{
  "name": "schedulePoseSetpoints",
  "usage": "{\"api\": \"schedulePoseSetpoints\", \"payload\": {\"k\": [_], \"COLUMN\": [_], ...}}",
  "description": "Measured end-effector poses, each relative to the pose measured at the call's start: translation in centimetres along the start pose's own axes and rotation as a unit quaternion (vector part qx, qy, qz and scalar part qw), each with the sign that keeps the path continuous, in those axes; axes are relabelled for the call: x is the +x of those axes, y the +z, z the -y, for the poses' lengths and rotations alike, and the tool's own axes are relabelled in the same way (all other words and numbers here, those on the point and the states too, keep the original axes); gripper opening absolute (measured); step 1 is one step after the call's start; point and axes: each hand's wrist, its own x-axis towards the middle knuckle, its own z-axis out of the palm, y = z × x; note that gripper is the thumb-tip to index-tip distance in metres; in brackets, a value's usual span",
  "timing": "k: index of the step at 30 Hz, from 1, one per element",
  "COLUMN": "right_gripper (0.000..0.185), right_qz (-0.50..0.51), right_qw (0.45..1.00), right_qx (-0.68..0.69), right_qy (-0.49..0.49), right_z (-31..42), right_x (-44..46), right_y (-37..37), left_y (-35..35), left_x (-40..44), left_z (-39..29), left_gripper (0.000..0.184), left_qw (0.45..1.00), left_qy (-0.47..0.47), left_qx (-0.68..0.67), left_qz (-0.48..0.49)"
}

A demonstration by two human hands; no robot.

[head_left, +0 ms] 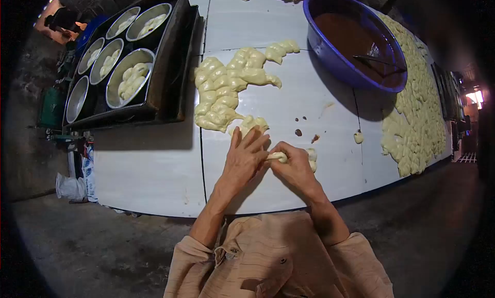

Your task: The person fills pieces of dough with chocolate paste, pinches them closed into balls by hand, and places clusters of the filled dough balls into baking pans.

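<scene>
My right hand [295,166] is closed on a small piece of dough [279,156], which pokes out between thumb and fingers toward the left. More small dough pieces [312,159] lie just beyond that hand. My left hand [244,154] rests with fingers stretched out at the near end of a dough patch [221,86] made of many joined, shiny pale-yellow lumps. Some dough [252,123] shows past its fingertips. The left thumb side is close to the piece in my right hand; whether it touches is hard to see.
A dark tray [167,86] at left holds several round metal tins, some with dough lumps [133,81]. A purple basin [330,66] of brown filling with a utensil [379,62] stands at back right. A large dough sheet [415,107] covers the white table's [149,179] right side.
</scene>
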Motion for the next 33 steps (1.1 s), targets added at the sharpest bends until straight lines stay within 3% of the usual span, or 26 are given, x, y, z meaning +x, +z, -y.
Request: {"api": "schedulePoseSetpoints", "payload": {"k": [5, 7, 9, 10, 11, 13, 14, 15, 16, 19, 20, 22, 25, 27, 28, 29, 31, 33], "right_gripper": [0.014, 0.015, 0.016, 0.025, 0.030, 0.040, 0.044, 0.038, 0.036, 0.031, 0.030, 0.023, 0.022, 0.025, 0.025, 0.025, 0.021, 0.020], "right_qz": [0.059, 0.088, 0.061, 0.077, 0.063, 0.034, 0.029, 0.025, 0.026, 0.009, -0.005, -0.062, -0.179, -0.170, -0.159, -0.148, -0.118, -0.062], "right_qw": [0.955, 0.888, 0.885, 0.885, 0.882, 0.874, 0.899, 0.890, 0.893, 0.921, 0.933, 0.962, 0.970, 0.974, 0.973, 0.971, 0.948, 0.892], "right_qx": [0.283, 0.446, 0.461, 0.457, 0.467, 0.485, 0.437, 0.452, 0.446, 0.388, 0.359, 0.253, 0.102, 0.136, 0.161, 0.185, 0.287, 0.439], "right_qy": [0.066, 0.066, -0.004, -0.040, -0.029, -0.006, 0.026, 0.049, 0.049, 0.027, 0.028, 0.076, -0.126, -0.069, -0.044, -0.019, -0.076, -0.085], "right_z": [-0.2, 0.3, 0.6, 0.5, 0.6, 1.6, 0.7, 0.3, 0.3, 0.0, 0.1, 0.3, -0.7, -0.3, -0.2, -0.2, -0.1, 1.1], "right_x": [-0.3, -1.3, -2.0, -2.1, -1.9, -1.6, -1.2, -1.0, -1.0, -1.0, -1.0, -1.2, -0.6, -0.8, -0.9, -1.0, -1.1, -1.8], "right_y": [-1.8, -4.1, -5.9, -6.9, -7.3, -7.6, -7.6, -7.0, -6.5, -5.3, -5.4, -5.6, -4.9, -5.4, -5.6, -5.6, -5.0, -4.3], "left_y": [0.8, 0.9, 0.1, -0.4, -0.7, -1.9, -2.8, -3.6, -3.8, -3.6, -3.1, -1.4, -0.2, -0.3, -0.4, -0.1, 0.6, 2.0], "left_x": [-1.1, -1.3, -1.4, -1.3, -0.9, 0.1, 1.0, 1.8, 2.6, 4.6, 4.4, 4.0, 3.9, 4.5, 4.9, 5.4, 6.2, 6.3], "left_z": [0.1, -0.2, -0.6, -1.2, -1.5, -2.5, -3.3, -3.8, -5.0, -6.3, -6.6, -6.4, -6.3, -7.5, -8.0, -8.2, -8.4, -9.5], "left_gripper": [0.025, 0.026, 0.044, 0.049, 0.055, 0.091, 0.098, 0.105, 0.084, 0.054, 0.030, 0.028, 0.039, 0.049, 0.063, 0.063, 0.064, 0.069], "left_qw": [1.000, 0.999, 0.997, 0.996, 0.994, 0.993, 0.987, 0.977, 0.963, 0.837, 0.851, 0.827, 0.813, 0.822, 0.856, 0.878, 0.898, 0.847], "left_qy": [-0.020, -0.052, -0.072, -0.088, -0.100, -0.110, -0.116, -0.124, -0.140, -0.314, -0.304, -0.319, -0.302, -0.276, -0.260, -0.201, -0.081, -0.050], "left_qx": [0.001, 0.002, 0.002, -0.008, -0.018, -0.034, -0.104, -0.172, -0.227, -0.447, -0.427, -0.462, -0.495, -0.483, -0.425, -0.388, -0.306, -0.450], "left_qz": [-0.007, -0.005, 0.025, 0.034, 0.040, 0.021, 0.026, 0.031, -0.022, 0.028, -0.016, -0.033, -0.061, -0.122, -0.138, -0.196, -0.306, -0.279]}}
